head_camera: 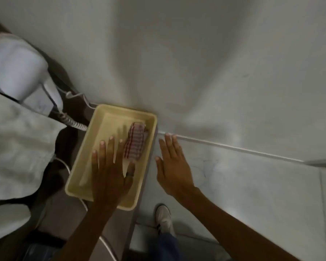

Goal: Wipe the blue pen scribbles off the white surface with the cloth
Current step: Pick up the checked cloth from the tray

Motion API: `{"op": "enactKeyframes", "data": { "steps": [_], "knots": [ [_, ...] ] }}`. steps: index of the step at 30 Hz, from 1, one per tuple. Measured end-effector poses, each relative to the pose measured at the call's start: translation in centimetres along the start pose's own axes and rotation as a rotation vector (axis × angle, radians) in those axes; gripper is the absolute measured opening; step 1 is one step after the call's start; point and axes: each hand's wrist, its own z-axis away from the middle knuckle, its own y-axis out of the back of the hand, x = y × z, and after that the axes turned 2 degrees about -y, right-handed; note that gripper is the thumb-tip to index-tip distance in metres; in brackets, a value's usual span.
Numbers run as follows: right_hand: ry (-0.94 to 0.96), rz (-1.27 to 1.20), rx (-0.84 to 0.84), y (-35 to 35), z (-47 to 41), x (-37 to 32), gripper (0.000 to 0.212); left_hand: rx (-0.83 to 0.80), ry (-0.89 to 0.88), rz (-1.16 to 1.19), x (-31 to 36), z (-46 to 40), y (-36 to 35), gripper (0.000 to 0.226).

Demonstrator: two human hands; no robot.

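Scribbles: faint blue pen scribbles (pixel 208 167) mark the white surface (pixel 252 185), right of centre, just right of the right hand.
Cloth: a folded red-and-white checked cloth (pixel 135 143) lies in the far right part of the tray, untouched.
Tray: a cream rectangular tray (pixel 83 174) sits left of the white surface.
Left hand: the left hand (pixel 111 172) is spread flat over the tray, fingers open, gripping nothing; a dark ring (pixel 129 174) is on the thumb; its fingertips are just beside the cloth.
Right hand: the right hand (pixel 172 166) is open with fingers straight and together, empty, over the white surface's left edge.
Writing: no readable lettering or brand; the picture is blurred.
Surroundings: a coiled cord (pixel 72 121) lies to the far left; a white shoe (pixel 164 219) is near, below the hands.
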Motion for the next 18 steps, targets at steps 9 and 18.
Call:
{"op": "enactKeyframes", "data": {
  "steps": [9,18],
  "knots": [
    [-0.238,-0.153,-0.112,-19.5,-15.4,-1.9,0.084,0.051,0.074,-0.04,-9.7,-3.5,-14.8,0.069],
    [-0.112,-0.103,-0.199,-20.4,-16.4,-1.6,0.095,0.047,0.229,0.122,-8.3,-1.1,-14.8,0.067]
  ]
}}
